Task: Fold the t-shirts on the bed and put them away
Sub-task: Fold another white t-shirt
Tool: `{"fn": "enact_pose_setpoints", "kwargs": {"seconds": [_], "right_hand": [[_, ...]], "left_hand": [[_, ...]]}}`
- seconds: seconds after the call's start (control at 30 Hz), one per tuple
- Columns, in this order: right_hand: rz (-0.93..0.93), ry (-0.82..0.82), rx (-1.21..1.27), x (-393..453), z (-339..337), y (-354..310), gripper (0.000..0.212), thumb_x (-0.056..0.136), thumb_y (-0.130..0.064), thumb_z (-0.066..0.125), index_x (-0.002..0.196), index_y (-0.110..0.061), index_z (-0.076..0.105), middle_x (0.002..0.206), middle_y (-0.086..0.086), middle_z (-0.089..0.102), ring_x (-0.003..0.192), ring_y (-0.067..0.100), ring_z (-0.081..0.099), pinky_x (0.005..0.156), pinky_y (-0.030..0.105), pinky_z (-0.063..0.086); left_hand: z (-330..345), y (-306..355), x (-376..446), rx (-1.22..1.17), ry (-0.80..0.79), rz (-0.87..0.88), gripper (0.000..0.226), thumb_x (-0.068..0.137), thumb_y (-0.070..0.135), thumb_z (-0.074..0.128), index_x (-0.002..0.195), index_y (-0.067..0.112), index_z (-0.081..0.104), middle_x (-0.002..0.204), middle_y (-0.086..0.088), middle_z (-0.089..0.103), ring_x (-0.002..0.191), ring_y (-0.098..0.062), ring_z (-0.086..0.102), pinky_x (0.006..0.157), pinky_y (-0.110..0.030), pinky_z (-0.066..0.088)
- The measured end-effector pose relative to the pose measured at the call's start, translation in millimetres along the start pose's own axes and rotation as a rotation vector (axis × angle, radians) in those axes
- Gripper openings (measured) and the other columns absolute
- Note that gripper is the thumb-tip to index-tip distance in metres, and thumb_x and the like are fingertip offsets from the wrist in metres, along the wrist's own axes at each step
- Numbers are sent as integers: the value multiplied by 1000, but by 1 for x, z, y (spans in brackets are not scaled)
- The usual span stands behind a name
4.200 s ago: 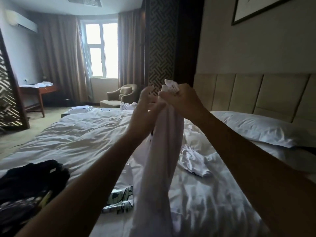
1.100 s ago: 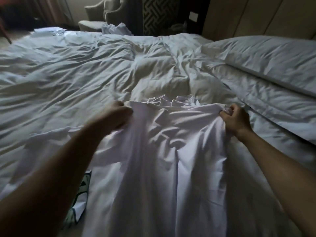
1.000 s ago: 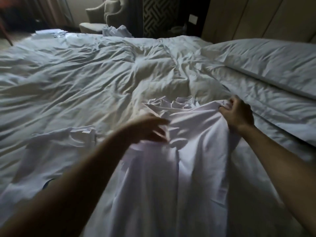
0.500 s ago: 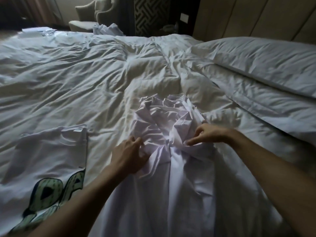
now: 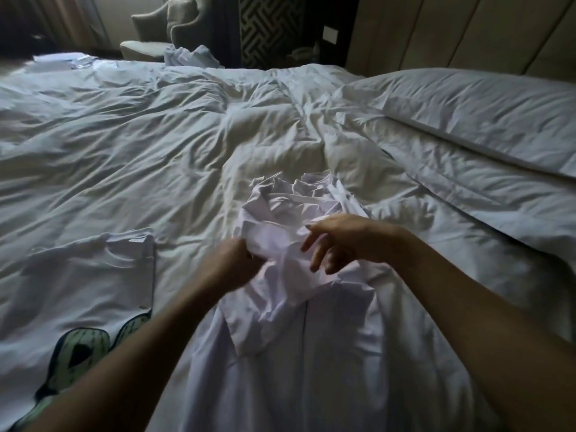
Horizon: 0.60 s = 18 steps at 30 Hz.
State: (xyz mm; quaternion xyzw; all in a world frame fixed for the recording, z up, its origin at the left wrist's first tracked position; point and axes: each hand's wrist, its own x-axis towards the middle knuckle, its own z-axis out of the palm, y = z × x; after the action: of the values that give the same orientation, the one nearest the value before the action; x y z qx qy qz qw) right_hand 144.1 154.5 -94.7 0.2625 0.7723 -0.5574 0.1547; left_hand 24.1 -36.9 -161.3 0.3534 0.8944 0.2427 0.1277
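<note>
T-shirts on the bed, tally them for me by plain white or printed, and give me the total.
Plain white: 1, the plain white t-shirt bunched at its top, gripped by the left hand, with the right hand open over it.
Printed: 1, the white t-shirt with a green print lying flat on the left.
Total: 2. The far white heap is unclear, so uncounted.

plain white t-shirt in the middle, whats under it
The plain white t-shirt lies on the wrinkled white duvet, left hand gripping its bunched top. Anything beneath the cloth is hidden.
</note>
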Motion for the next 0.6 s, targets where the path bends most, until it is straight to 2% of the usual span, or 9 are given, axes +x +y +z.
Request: {"fn": "enact_pose_setpoints", "kwargs": {"seconds": [0.07, 0.13, 0.2, 0.23, 0.33, 0.4, 0.43, 0.5, 0.6], "right_hand": [[-102, 235, -289, 20, -4, 5, 22, 98, -16, 50, 110, -3, 64, 81, 13, 70, 57, 22, 63, 54, 25, 52], [-236, 454, -545, 43, -16, 14, 35, 92, -19, 62, 127, -15, 60, 115, 10, 65, 96, 22, 64, 82, 28, 49], [-263, 407, -715, 62, -27, 24, 59, 88, -34, 69, 143, -24, 48, 144, 5, 48, 132, 20, 45, 108, 30, 35], [-232, 352, -777, 70, -29, 28, 64, 88, -41, 68, 146, -26, 45, 150, 3, 43, 138, 20, 39, 113, 33, 31], [-180, 321, -879, 89, -39, 43, 51, 89, -50, 64, 133, -27, 56, 141, 2, 54, 131, 22, 49, 106, 36, 38], [-237, 396, -918, 95, -48, 51, 29, 86, -44, 69, 106, -23, 66, 120, 7, 63, 115, 25, 57, 90, 32, 41], [-234, 411, -934, 98, -54, 54, 25, 85, -40, 71, 98, -20, 67, 113, 12, 62, 109, 27, 57, 82, 30, 38], [-184, 407, -976, 97, -71, 57, 25, 83, -34, 73, 98, -15, 66, 108, 19, 56, 106, 32, 55, 77, 30, 34], [-51, 410, -1001, 95, -101, 59, 30, 84, -18, 69, 112, -11, 60, 113, 19, 46, 113, 37, 48, 83, 30, 34]], "left_hand": [[-4, -5, 20, 204, 90, 9, 23, 88, 29, 56, 104, 20, 71, 109, -10, 69, 104, -33, 63, 76, -36, 48], [-5, -12, 39, 255, 25, 159, 38, 88, 22, 56, 124, 28, 65, 128, -5, 59, 119, -31, 54, 93, -35, 45], [-2, -19, 59, 214, -5, 296, 54, 84, 19, 44, 136, 30, 57, 142, -3, 50, 129, -30, 45, 103, -30, 34], [1, -22, 70, 205, -10, 327, 62, 81, 19, 38, 140, 31, 53, 149, 0, 46, 135, -28, 40, 105, -30, 31], [11, -28, 104, 386, -77, 376, 64, 88, 27, 56, 147, 42, 38, 153, 13, 38, 144, -20, 27, 106, -35, 32], [12, -34, 121, 469, -121, 409, 57, 84, 43, 61, 139, 45, 48, 137, 11, 51, 134, -18, 38, 100, -33, 34], [12, -38, 126, 478, -108, 423, 50, 80, 56, 54, 129, 43, 57, 126, 9, 56, 126, -20, 45, 95, -33, 35], [3, -48, 131, 460, -40, 387, 55, 75, 63, 36, 111, 35, 67, 112, 3, 61, 112, -26, 53, 88, -35, 35], [-18, -72, 129, 384, 70, 235, 44, 81, 44, 42, 107, 22, 70, 109, -9, 61, 112, -32, 51, 90, -38, 35]]}}
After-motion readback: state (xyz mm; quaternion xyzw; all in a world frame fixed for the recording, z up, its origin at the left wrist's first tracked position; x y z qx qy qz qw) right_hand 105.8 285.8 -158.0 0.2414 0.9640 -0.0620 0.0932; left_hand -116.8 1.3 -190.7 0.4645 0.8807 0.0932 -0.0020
